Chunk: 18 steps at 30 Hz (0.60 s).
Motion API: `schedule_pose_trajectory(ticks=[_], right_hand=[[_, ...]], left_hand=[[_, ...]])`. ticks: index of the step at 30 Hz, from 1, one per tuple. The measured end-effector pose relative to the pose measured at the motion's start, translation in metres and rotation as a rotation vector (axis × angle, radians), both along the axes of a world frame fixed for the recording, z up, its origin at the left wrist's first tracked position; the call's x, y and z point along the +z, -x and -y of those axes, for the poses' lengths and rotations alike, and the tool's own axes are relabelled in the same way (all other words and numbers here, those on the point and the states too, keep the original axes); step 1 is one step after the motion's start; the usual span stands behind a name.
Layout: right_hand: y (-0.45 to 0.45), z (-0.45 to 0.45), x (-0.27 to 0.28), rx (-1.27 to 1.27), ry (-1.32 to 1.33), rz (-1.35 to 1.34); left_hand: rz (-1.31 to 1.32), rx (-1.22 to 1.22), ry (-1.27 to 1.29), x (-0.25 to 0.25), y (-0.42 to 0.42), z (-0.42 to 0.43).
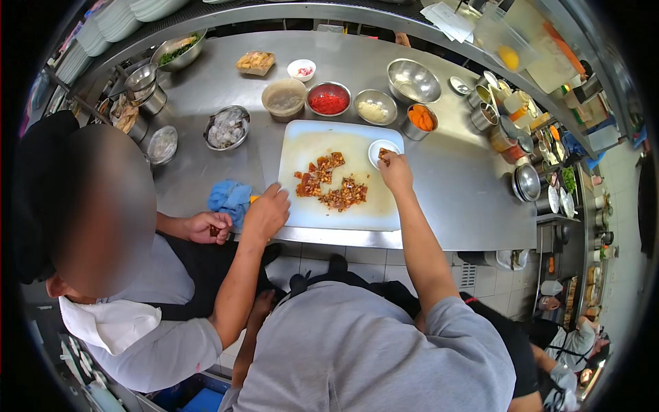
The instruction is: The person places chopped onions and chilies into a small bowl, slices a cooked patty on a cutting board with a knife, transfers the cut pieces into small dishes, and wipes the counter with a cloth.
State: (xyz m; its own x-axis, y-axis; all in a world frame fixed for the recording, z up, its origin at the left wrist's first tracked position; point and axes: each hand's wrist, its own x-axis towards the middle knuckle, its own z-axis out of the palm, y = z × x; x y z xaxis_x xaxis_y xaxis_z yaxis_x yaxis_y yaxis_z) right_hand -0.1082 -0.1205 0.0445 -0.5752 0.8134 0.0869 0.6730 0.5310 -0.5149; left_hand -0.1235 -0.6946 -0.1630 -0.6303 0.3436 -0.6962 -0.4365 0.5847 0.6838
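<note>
My right hand [396, 172] pinches a piece of nut brittle [384, 154] over a small white dish [377, 156] on the white cutting board [371, 221]. Glossy brown broken nut brittle [343, 195] with pale chunks and loose crumbs lies mid-board. Low beside my body hangs my left hand [263, 302], below the table edge; its fingers are too dark to read. A co-worker on the left has one hand [268, 211] at the board's left edge. Their other hand [208, 226] holds a small brown piece.
A blue cloth [230, 199] lies left of the board. Behind it stand bowls of red bits [329, 103] and pale bits [375, 112], a tin of orange pieces [419, 122], a cloudy tub [283, 110] and a steel bowl [405, 86]. Sauce containers [511, 141] line the right.
</note>
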Motion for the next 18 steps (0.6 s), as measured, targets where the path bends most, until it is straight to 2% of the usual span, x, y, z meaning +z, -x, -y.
schedule_pose_trajectory(ticks=[2, 5, 9, 13, 18], right_hand=[[0.004, 0.013, -0.002, 0.122, -0.018, -0.036], [0.02, 0.036, -0.005, 0.312, 0.158, 0.181], [0.054, 0.046, -0.002, 0.327, 0.012, 0.064], [0.083, 0.032, -0.016, 0.612, -0.128, 0.09], [0.093, 0.027, -0.006, 0.642, -0.065, 0.263]], left_hand=[[-0.004, -0.01, -0.006, 0.002, 0.0, -0.003], [-0.005, -0.021, -0.009, 0.007, 0.001, -0.007], [-0.008, -0.006, -0.021, 0.007, 0.003, -0.007], [-0.033, -0.045, 0.021, 0.01, 0.005, -0.006], [-0.037, -0.085, -0.002, 0.019, 0.004, -0.011]])
